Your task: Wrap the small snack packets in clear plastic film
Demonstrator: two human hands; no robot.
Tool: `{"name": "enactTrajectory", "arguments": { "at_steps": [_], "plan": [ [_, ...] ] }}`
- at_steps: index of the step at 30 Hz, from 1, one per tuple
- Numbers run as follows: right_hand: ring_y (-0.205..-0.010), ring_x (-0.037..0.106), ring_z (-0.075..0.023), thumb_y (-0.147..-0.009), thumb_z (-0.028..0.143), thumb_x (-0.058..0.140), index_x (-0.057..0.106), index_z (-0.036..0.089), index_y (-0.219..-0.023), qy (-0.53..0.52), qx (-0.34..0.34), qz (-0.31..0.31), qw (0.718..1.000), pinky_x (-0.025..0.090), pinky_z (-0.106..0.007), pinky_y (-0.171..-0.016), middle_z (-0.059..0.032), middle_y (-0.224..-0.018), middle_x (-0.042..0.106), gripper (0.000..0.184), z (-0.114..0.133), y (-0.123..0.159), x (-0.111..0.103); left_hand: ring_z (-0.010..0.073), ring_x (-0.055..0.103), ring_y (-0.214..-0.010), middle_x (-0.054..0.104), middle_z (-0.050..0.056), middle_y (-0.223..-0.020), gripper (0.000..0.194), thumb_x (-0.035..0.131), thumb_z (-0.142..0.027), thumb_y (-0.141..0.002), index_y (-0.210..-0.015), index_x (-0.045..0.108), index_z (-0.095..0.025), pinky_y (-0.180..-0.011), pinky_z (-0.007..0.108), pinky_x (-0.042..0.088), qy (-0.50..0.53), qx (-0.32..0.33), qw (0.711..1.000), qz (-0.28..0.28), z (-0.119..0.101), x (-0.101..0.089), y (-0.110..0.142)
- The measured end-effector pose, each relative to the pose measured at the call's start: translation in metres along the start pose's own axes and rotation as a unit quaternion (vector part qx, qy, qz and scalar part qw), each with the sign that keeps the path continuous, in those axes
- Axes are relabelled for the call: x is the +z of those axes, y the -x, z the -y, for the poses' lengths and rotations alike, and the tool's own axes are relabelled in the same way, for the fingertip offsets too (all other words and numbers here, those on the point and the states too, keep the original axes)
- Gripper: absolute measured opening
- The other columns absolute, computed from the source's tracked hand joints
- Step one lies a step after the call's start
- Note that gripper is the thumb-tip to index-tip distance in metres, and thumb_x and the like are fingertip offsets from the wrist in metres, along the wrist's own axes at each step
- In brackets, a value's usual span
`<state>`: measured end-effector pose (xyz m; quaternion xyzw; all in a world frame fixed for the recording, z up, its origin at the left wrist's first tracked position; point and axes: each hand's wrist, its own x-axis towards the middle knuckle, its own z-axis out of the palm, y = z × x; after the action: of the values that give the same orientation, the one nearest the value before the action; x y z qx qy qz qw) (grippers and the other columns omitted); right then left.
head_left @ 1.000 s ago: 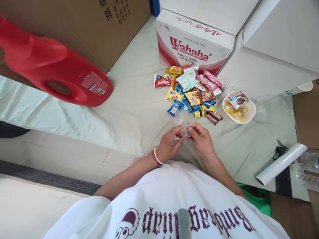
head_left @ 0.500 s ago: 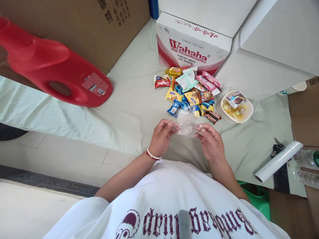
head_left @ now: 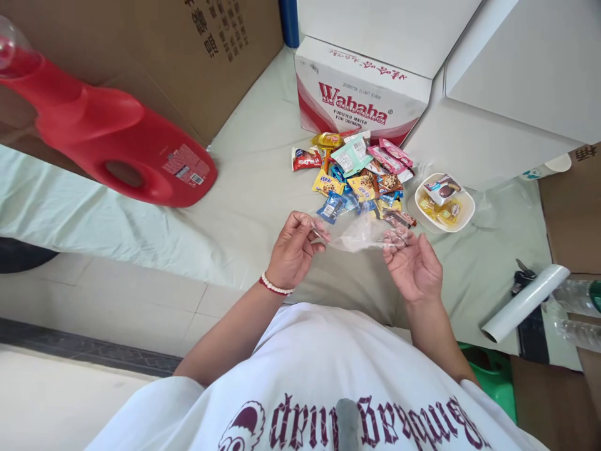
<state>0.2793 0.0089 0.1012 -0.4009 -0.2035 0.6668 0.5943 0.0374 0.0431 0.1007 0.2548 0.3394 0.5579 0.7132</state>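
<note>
A thin sheet of clear plastic film is stretched between my two hands, just in front of the snack pile. My left hand, with a beaded bracelet at the wrist, pinches its left edge. My right hand has the right edge hooked in its curled fingers, the thumb standing apart and the palm facing up. Whether the film is a bag or a cover I cannot tell. Beyond it lies a heap of wrapped snacks in several colours. To the right, a white bowl holds a few wrapped snacks.
A Wahaha carton stands behind the snacks, beside white boxes. At left is a large red bottle against a brown cardboard box. A white roll and clear bottles lie at right; a green stool is below.
My hands have moved apart, left hand leftward and right hand rightward. The crumpled film between them is now spread wider. My right palm has opened upward.
</note>
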Motion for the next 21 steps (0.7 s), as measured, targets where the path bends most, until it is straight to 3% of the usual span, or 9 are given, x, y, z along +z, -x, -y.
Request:
{"name": "enactTrajectory", "arguments": {
  "at_steps": [2, 4, 7, 10, 12, 15, 18, 21],
  "plan": [
    [-0.111, 0.066, -0.0200, -0.091, 0.054, 0.067, 0.070, 0.027, -0.113, 0.066, -0.025, 0.006, 0.998, 0.059, -0.038, -0.099, -0.0073, -0.123, 0.071, 0.036, -0.012, 0.001, -0.001, 0.0138, 0.073, -0.079, 0.069, -0.002, -0.095, 0.037, 0.080, -0.045, -0.084, -0.089, 0.052, -0.022, -0.055, 0.020, 0.057, 0.003, -0.006, 1.000, 0.009, 0.003, 0.002, 0.002],
    [-0.122, 0.062, -0.0232, -0.085, 0.051, 0.075, 0.068, 0.029, -0.120, 0.175, -0.058, 0.035, 0.982, 0.054, -0.043, -0.106, -0.0070, -0.137, 0.065, 0.042, -0.022, 0.001, -0.006, 0.0148, 0.074, -0.080, 0.070, -0.001, -0.099, 0.036, 0.078, -0.045, -0.085, -0.089, 0.051, -0.022, -0.048, 0.017, 0.054, 0.025, -0.031, 0.999, 0.026, 0.002, 0.003, 0.004],
    [-0.132, 0.055, -0.0275, -0.074, 0.041, 0.086, 0.068, 0.030, -0.126, 0.366, -0.121, 0.074, 0.920, 0.051, -0.044, -0.108, -0.0069, -0.150, 0.054, 0.056, -0.031, -0.005, -0.013, 0.0110, 0.070, -0.069, 0.071, 0.000, -0.098, 0.027, 0.072, -0.039, -0.090, -0.086, 0.052, -0.022, -0.038, 0.012, 0.041, 0.076, -0.077, 0.994, 0.031, -0.004, 0.002, 0.004],
    [-0.124, 0.059, -0.0313, -0.067, 0.036, 0.090, 0.074, 0.029, -0.120, 0.462, -0.162, 0.108, 0.865, 0.053, -0.046, -0.102, -0.0080, -0.154, 0.051, 0.055, -0.037, -0.014, -0.011, 0.0078, 0.062, -0.059, 0.070, 0.001, -0.092, 0.020, 0.065, -0.035, -0.095, -0.083, 0.055, -0.022, -0.034, 0.013, 0.032, 0.108, -0.113, 0.988, 0.003, -0.010, 0.000, 0.002],
    [-0.111, 0.064, -0.0285, -0.073, 0.036, 0.086, 0.078, 0.029, -0.109, 0.464, -0.189, 0.125, 0.856, 0.054, -0.046, -0.096, -0.0074, -0.149, 0.055, 0.037, -0.042, -0.019, -0.006, 0.0077, 0.059, -0.058, 0.069, 0.002, -0.091, 0.021, 0.060, -0.034, -0.098, -0.082, 0.058, -0.021, -0.035, 0.014, 0.032, 0.118, -0.124, 0.985, -0.023, -0.010, -0.004, -0.002],
    [-0.102, 0.065, -0.0242, -0.085, 0.035, 0.075, 0.078, 0.029, -0.094, 0.468, -0.227, 0.117, 0.846, 0.053, -0.043, -0.094, -0.0065, -0.126, 0.068, 0.011, -0.048, -0.021, 0.000, 0.0083, 0.059, -0.063, 0.069, 0.003, -0.090, 0.025, 0.053, -0.030, -0.102, -0.080, 0.060, -0.020, -0.046, 0.016, 0.043, 0.142, -0.102, 0.983, -0.057, -0.007, -0.012, -0.011],
    [-0.091, 0.063, -0.0212, -0.090, 0.036, 0.069, 0.076, 0.028, -0.093, 0.489, -0.227, 0.077, 0.839, 0.052, -0.037, -0.085, -0.0050, -0.103, 0.070, 0.010, -0.049, -0.019, -0.003, 0.0076, 0.059, -0.065, 0.069, 0.003, -0.088, 0.030, 0.050, -0.024, -0.103, -0.076, 0.060, -0.018, -0.062, 0.020, 0.052, 0.174, -0.065, 0.978, -0.091, -0.001, -0.027, -0.023],
    [-0.081, 0.060, -0.0202, -0.095, 0.034, 0.063, 0.075, 0.029, -0.098, 0.519, -0.232, 0.065, 0.821, 0.050, -0.036, -0.077, -0.0038, -0.093, 0.069, 0.013, -0.046, -0.013, -0.012, 0.0075, 0.061, -0.067, 0.067, 0.002, -0.083, 0.028, 0.054, -0.022, -0.101, -0.073, 0.059, -0.017, -0.069, 0.021, 0.053, 0.188, -0.055, 0.971, -0.135, 0.009, -0.042, -0.031]
  ]
}}
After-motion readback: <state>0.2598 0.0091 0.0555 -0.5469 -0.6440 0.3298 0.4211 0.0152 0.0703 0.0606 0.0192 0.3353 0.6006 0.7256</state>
